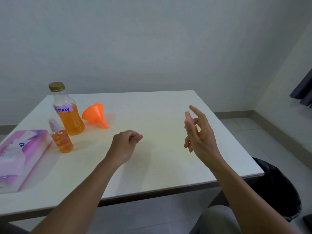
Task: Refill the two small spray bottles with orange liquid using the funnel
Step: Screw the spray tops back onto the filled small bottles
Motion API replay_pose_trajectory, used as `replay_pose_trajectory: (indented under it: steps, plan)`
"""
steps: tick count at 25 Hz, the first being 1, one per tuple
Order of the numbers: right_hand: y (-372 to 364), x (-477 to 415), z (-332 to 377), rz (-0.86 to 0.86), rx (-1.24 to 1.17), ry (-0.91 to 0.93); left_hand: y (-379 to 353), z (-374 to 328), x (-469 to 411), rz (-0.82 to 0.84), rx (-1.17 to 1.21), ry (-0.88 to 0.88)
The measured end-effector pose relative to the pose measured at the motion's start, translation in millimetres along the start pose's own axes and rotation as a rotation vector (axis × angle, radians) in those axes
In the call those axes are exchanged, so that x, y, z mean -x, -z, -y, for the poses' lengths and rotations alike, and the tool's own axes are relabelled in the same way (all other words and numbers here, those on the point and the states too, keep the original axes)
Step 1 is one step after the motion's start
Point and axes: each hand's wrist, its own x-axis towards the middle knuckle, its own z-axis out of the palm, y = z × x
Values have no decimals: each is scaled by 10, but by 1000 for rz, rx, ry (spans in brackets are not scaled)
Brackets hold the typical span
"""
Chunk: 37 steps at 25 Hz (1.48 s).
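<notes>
My right hand (199,132) is raised over the right half of the white table (152,166), holding a small spray bottle (187,115); only its pink cap and a sliver of orange show past my fingers, and my index finger points up. My left hand (125,143) hovers over the table's middle, fingers curled shut with nothing visible in them. A second small spray bottle (62,136), full of orange liquid with a pale cap, stands at the left. Behind it stands a large bottle (68,110) labelled "Spray", gold-capped and about half full of orange liquid. An orange funnel (95,114) lies on its side beside it.
A pink tissue box (20,156) lies at the table's left edge. The table's far edge meets a plain wall. A dark bag (276,188) sits on the floor at the right, and a dark curtain (303,90) hangs at the far right.
</notes>
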Motion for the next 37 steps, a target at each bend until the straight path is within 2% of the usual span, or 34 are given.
replay_pose_trajectory:
  steps: [4, 9, 14, 23, 27, 32, 37]
  plan:
    - [-14, -65, -39, -25, 98, 15, -21, 275, 214, -7, -22, -33]
    - [-122, -183, -161, -91, 458, 198, -88, 485, 318, -71, -78, -158]
    - [-196, -311, -211, -167, 562, 256, -108, 540, 338, -61, -134, -166]
    - [-253, -274, -183, -174, 409, 177, -109, 531, 364, -58, -134, -169]
    - [-240, -259, -118, -210, 464, 192, -114, 526, 363, -59, -142, -168]
    - [-212, -220, -83, -79, 342, 136, -116, 536, 358, -63, -160, -176]
    - [-165, -237, -108, -70, 275, 147, -120, 533, 360, -61, -161, -181]
